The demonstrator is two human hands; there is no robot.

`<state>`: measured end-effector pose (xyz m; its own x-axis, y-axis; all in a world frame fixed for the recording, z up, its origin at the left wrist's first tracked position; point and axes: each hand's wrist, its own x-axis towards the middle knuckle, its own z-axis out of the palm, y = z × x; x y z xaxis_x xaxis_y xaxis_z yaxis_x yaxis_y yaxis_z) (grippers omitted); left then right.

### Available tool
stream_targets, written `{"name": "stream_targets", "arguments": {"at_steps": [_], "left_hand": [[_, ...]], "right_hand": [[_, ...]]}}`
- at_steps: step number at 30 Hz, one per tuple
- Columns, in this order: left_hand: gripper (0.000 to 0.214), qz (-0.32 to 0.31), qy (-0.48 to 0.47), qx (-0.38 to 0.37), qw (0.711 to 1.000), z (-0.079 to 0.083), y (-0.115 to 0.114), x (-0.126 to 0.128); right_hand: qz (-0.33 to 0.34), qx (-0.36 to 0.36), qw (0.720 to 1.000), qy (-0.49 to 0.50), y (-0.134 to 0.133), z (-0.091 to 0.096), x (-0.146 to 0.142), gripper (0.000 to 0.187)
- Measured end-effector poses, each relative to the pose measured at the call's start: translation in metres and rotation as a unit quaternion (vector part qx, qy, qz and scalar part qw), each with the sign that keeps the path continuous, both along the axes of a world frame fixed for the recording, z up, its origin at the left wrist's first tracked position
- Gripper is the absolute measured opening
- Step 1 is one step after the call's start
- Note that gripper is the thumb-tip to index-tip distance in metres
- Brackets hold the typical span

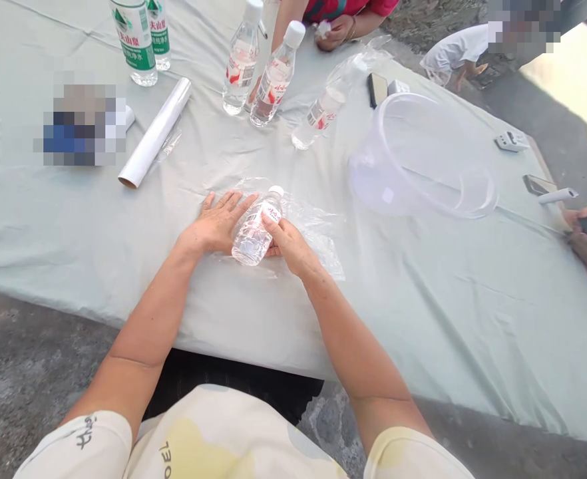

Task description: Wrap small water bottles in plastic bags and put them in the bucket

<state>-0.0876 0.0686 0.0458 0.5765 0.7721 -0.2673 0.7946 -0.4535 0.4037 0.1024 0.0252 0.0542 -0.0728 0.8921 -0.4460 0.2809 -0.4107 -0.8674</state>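
A small clear water bottle [251,238] with a white cap and a red-and-white label lies tilted on a thin sheet of clear plastic film [318,233]. Around its right side, my right hand [289,247] is closed, thumb on the label and fingers partly hidden beneath. My left hand [219,223] lies flat with fingers spread on the film, just left of the bottle. Wrinkled film extends past both hands over the pale tablecloth [213,306].
Beyond my left hand lies a roll of film [154,133]. Label-wrapped bottles [273,83] stand at the back; another bottle [321,116] leans in film. A clear plastic basin [373,173] is to the right. Across the table is another person's hand [334,33]; phones lie near the right edge.
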Motion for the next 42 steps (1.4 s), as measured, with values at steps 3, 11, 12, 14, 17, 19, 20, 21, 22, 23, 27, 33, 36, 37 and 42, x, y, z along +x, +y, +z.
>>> {"name": "stream_targets", "arguments": {"at_steps": [3,11,12,14,17,19,20,21,22,23,27,33,36,37,42], "left_hand": [[0.122,-0.004,0.016,-0.008,1.000,0.003,0.002,-0.001],[0.134,-0.032,0.054,-0.018,0.998,0.008,0.003,0.003],[0.134,-0.043,0.054,-0.022,0.997,0.009,0.005,0.000],[0.131,-0.067,0.040,-0.037,0.996,0.016,0.010,-0.009],[0.110,-0.071,-0.036,-0.059,0.995,0.029,0.018,-0.025],[0.087,-0.009,-0.094,-0.039,0.995,0.038,0.017,-0.033],[0.073,0.047,-0.107,-0.014,0.993,0.040,0.014,-0.034],[0.059,0.110,-0.106,0.017,0.988,0.042,0.009,-0.033],[0.046,0.170,-0.091,0.044,0.980,0.042,0.002,-0.031],[0.035,0.220,-0.066,0.067,0.971,0.041,-0.007,-0.028],[0.037,0.245,0.026,0.072,0.966,0.030,-0.051,-0.014],[0.031,0.275,0.024,0.082,0.958,0.019,-0.100,-0.014],[0.022,0.285,0.013,0.063,0.956,0.018,-0.111,-0.015],[0.019,0.286,0.007,0.059,0.957,0.017,-0.114,-0.014],[0.012,0.270,-0.127,0.140,0.944,0.006,-0.134,0.000]], "right_hand": [[0.016,-0.019,0.999,0.028,0.002,0.003,0.003,0.047],[-0.031,-0.028,0.999,0.031,-0.004,0.007,0.003,0.089],[-0.035,-0.024,0.999,0.031,-0.006,0.007,0.004,0.098],[-0.036,-0.014,0.999,0.021,-0.009,0.004,0.004,0.105],[-0.024,0.003,1.000,0.006,-0.013,0.000,0.007,0.104],[-0.008,0.013,1.000,0.005,-0.016,-0.001,0.008,0.101],[0.001,0.018,1.000,0.000,-0.018,-0.001,0.009,0.100],[0.011,0.024,1.000,-0.011,-0.019,0.001,0.011,0.098],[0.020,0.035,0.999,-0.031,-0.021,0.004,0.012,0.095],[0.028,0.050,0.997,-0.060,-0.021,0.008,0.014,0.090],[0.039,0.135,0.968,-0.210,-0.010,0.024,0.022,0.059],[0.085,0.332,0.894,-0.288,0.058,0.021,0.004,0.058],[0.185,0.308,0.876,-0.322,0.096,0.018,-0.016,0.060],[0.208,0.291,0.876,-0.323,0.105,0.019,-0.021,0.051],[0.150,0.247,0.945,-0.156,0.118,0.026,0.000,0.011]]}}
